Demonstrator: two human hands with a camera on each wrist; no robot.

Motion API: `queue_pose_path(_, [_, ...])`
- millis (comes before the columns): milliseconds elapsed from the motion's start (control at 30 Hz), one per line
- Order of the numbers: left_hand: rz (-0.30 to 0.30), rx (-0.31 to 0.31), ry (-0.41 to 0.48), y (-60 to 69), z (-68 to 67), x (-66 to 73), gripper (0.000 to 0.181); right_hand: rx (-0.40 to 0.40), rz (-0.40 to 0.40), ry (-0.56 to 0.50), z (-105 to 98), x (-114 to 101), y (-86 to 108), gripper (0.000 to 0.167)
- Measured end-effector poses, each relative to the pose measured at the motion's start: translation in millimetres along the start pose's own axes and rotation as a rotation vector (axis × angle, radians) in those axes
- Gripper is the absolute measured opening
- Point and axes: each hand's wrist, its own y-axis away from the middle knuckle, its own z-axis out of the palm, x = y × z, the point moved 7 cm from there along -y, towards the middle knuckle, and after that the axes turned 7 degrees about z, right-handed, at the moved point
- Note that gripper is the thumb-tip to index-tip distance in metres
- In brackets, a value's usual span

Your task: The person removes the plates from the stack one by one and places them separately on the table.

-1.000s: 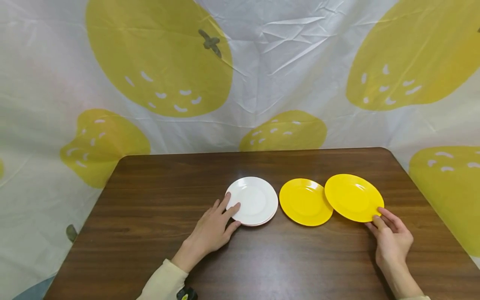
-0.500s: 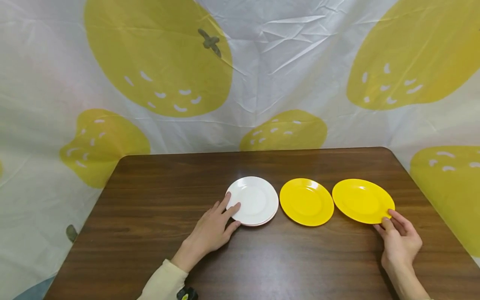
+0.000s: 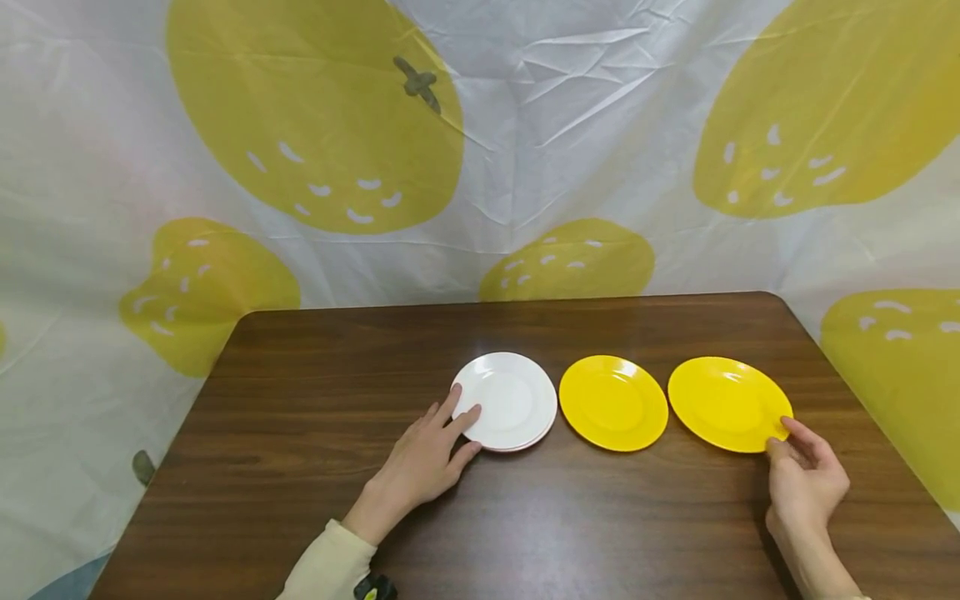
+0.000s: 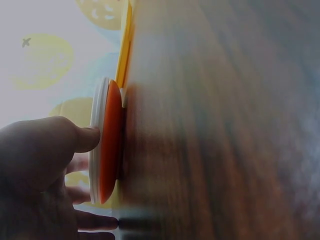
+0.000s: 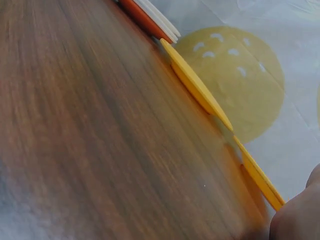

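Head view: the outer yellow plate (image 3: pixel 727 404), at the right of the frame, has its lower-right rim pinched between thumb and fingers of the right hand (image 3: pixel 808 487). Whether its base sits fully down on the tabletop (image 3: pixel 570 517) is hard to tell. The inner yellow plate (image 3: pixel 613 403) lies flat, right of centre, its edge just beside or touching the outer one. At centre, the left hand (image 3: pixel 420 458) lies relaxed with outstretched fingers on the white plate (image 3: pixel 510 400), its grip loose; the left wrist view shows the thumb against the white rims and an orange plate (image 4: pixel 111 145) beneath them.

The plates look like smooth, glossy plastic: probably light, stiff and unlikely to break, though a sleek surface could slide under a flat palm. The overhanging rim seems the best place to hold, thumb above and fingertips underneath.
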Motion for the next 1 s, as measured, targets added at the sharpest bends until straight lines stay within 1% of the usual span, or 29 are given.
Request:
queue_pose_path(100, [0.002,0.001,0.003,0.2,-0.3,-0.2,0.052,0.017,-0.017,0.026,-1,-2,0.4,0.037])
queue_pose_path(367, [0.009,0.012,0.0,0.3,-0.4,-0.2,0.052,0.021,-0.082,-0.012,3,-10,2.8,0.037])
queue_pose_path(467, [0.011,0.016,-0.001,0.6,-0.8,0.1,0.052,0.024,-0.117,0.002,5,-12,5.2,0.036])
queue_pose_path(567, [0.012,0.017,0.0,0.8,-1.0,0.4,0.052,0.017,-0.133,0.005,8,-13,7.5,0.035])
queue_pose_path(633, [0.012,0.017,0.001,0.9,-1.1,0.5,0.052,0.005,-0.136,-0.004,10,-14,9.0,0.034])
queue_pose_path(1000, [0.014,0.007,-0.007,0.6,0.0,-0.3,0.052,-0.146,-0.204,-0.072,38,-17,21.2,0.027])
